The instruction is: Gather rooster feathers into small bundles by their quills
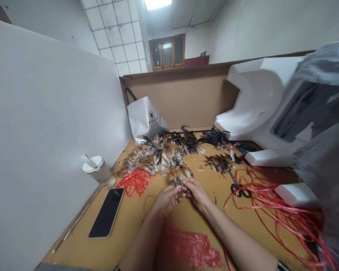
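Observation:
My left hand (pixel 171 198) and my right hand (pixel 196 191) meet over the middle of the tabletop, fingers pinched together. Between them they grip the near ends of a small bunch of brown feathers (pixel 177 174), whose tips point away from me. Just beyond lies a large heap of brown, grey and black feathers (pixel 163 152). A pile of short red ribbon strips (pixel 137 180) is left of my hands. Below my wrists a red patch (pixel 193 248) spreads on the table, partly behind my left forearm.
At left are a phone (pixel 107 212) and a lidded cup (pixel 98 171). A white bag (pixel 146 116) stands behind the heap. On the right lie scissors (pixel 240 190), long red ribbons (pixel 271 205), a smaller feather bunch (pixel 218 163) and white foam pieces (pixel 259 98).

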The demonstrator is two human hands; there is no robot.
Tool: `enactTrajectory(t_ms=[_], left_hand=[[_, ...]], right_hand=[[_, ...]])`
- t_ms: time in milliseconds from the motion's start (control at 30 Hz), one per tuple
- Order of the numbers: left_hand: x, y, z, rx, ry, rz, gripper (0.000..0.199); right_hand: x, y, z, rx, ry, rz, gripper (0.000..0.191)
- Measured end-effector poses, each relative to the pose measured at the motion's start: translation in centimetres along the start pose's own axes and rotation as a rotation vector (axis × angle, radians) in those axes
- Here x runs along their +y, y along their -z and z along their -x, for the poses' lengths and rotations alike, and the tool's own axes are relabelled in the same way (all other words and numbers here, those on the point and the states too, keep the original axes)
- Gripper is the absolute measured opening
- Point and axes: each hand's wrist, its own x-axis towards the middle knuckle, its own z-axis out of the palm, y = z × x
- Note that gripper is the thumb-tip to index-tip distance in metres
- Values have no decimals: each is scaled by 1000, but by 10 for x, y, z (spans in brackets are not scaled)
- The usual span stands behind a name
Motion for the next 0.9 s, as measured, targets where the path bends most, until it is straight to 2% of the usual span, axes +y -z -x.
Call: enactTrajectory(t_ms=[167, 400, 567, 667, 767, 900], left_hand=[[0, -1, 0, 31, -29, -61, 17], [2, 1, -2, 84, -125, -220, 18], [1, 4, -4, 76, -111, -227, 23], [1, 5, -3, 114, -91, -187, 27], [1, 6, -3, 141, -63, -168, 28], [1, 6, -3, 115, -23, -159, 26]], right_hand=[[3, 0, 0, -17, 2, -27, 30], [-3, 3, 2, -127, -44, 47, 28], [-4, 3, 0, -62, -24, 38, 28], [-6, 5, -1, -43, 8, 48, 27], [-5, 5, -1, -43, 35, 98, 26], [-2, 3, 0, -21, 81, 173, 26]])
